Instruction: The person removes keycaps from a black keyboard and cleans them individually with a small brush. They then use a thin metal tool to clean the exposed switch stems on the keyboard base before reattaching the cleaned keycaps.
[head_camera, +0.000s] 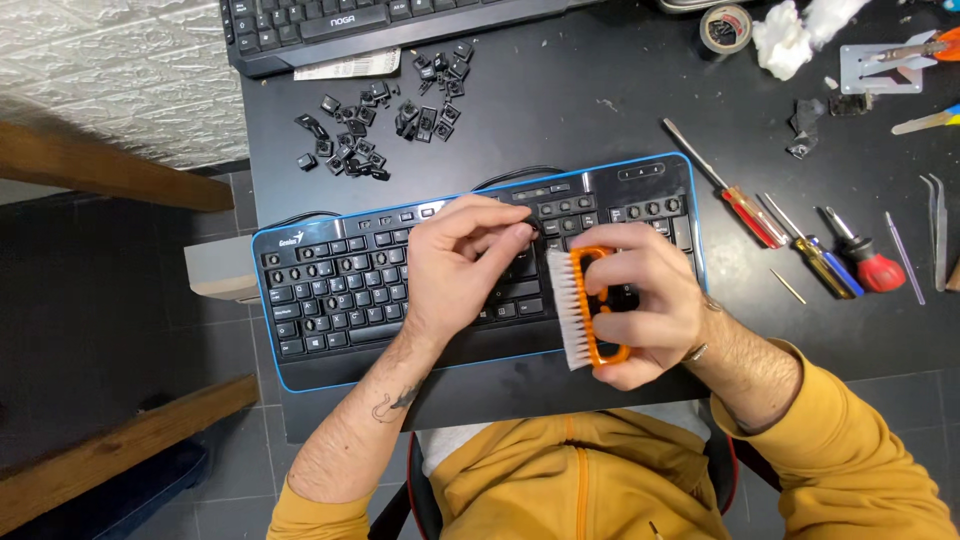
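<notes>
A black keyboard (330, 290) with a blue rim lies across the black desk in front of me; several of its keys are off. My left hand (462, 262) rests on its middle, thumb and forefinger pinched at a key near the top of the right block. My right hand (645, 300) holds an orange-handled brush (583, 305) with white bristles upright over the keyboard's right part, bristles facing left towards my left hand.
Several loose black keycaps (385, 115) lie behind the keyboard, with a second black keyboard (340, 22) at the far edge. Screwdrivers (800, 245), tweezers (937, 230), a tape roll (724, 27) and white wadding (790, 35) lie to the right. Wooden beams (100, 165) stand on the left.
</notes>
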